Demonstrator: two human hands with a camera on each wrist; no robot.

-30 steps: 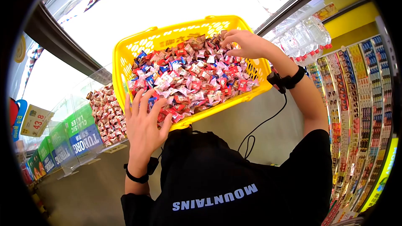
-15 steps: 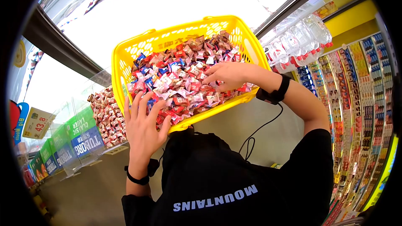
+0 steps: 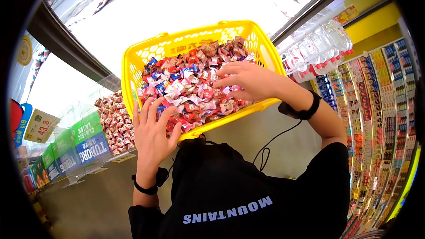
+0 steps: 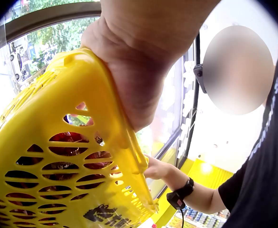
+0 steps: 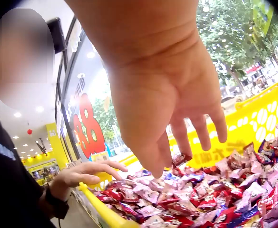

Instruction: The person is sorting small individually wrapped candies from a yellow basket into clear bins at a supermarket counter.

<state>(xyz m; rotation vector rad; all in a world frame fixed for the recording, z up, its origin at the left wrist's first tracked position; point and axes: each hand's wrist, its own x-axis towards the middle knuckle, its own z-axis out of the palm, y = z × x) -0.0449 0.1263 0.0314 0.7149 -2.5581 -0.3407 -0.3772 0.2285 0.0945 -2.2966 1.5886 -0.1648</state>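
Observation:
A yellow basket (image 3: 204,129) with cut-out holes is heaped with small wrapped candies (image 3: 195,84) in pink, red, blue and brown. My left hand (image 3: 152,132) rests over its near left corner, fingers spread and its palm at the rim in the left wrist view. Over the right half of the heap hangs my right hand (image 3: 250,79), palm down with loosely straight fingers. In the right wrist view, one dark red candy (image 5: 180,159) shows right by the right hand's fingertips, just above the pile; I cannot tell whether they touch it.
Left of the basket, brown-red candies (image 3: 116,124) fill a clear bin beside green and blue Tuborg boxes (image 3: 92,139). Water bottles (image 3: 316,48) and shelves of small packets (image 3: 367,106) stand right. A cable (image 3: 264,152) hangs from the right wrist camera.
My right hand has moved from the basket's far right side toward me, onto the middle of the candies, then lifted slightly with its fingers spreading. The left hand stays at the near left corner.

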